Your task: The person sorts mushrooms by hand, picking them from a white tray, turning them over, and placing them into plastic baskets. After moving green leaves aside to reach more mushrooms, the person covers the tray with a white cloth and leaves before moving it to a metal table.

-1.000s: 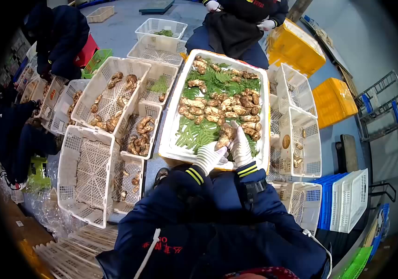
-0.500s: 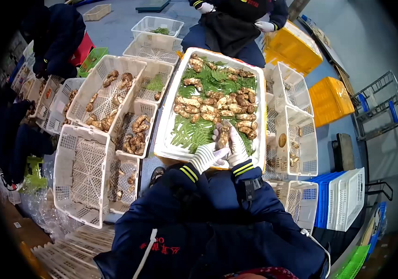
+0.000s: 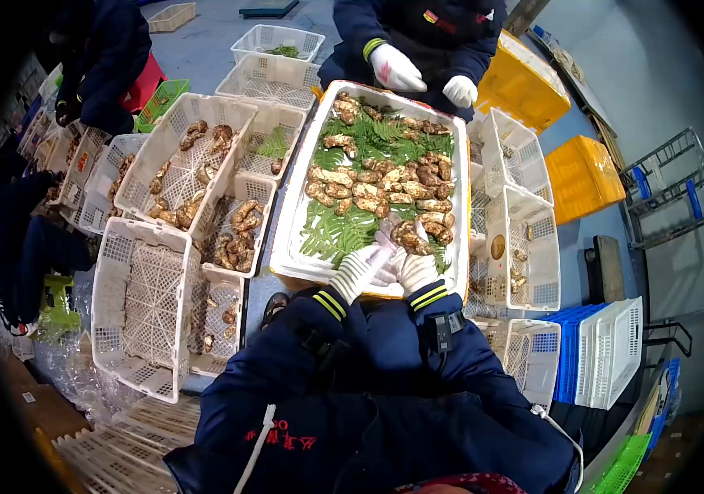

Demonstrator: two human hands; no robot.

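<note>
Mushroom (image 3: pixel 409 239): brown and pale, held above the near part of the white tray, right of its middle. From left: a seated person (image 3: pixel 35 255) in dark clothing at the edge of view; next, a second person (image 3: pixel 109 62) bent forward, green basket (image 3: pixel 162 105) alongside. Near crate (image 3: pixel 150 300) shows its lattice floor; the far crate (image 3: pixel 183 160) beyond it carries scattered mushrooms. Right of these, a small crate (image 3: pixel 263 198) contains a brown pile (image 3: pixel 236 239), and a further one a fern sprig (image 3: pixel 274 144). Centre: tray (image 3: pixel 298 263), lined with fern leaves (image 3: pixel 331 232), mushroom rows (image 3: pixel 368 193) across the middle, a few more toward the far end. Wearer's left hand (image 3: pixel 362 267), in a striped glove, points forward just beside the mushroom; cannot tell whether its fingers touch it. Wearer's right hand (image 3: pixel 416 270), likewise gloved, is clasped on the mushroom, fingers largely hidden beneath. Past the tray's far edge, a facing person (image 3: pixel 446 37) with white gloves (image 3: pixel 397 67). Right: side crates (image 3: pixel 533 239) with a few pieces, yellow box (image 3: pixel 586 181), blue-and-white crate stack (image 3: pixel 611 354), trolley (image 3: pixel 693 198).
</note>
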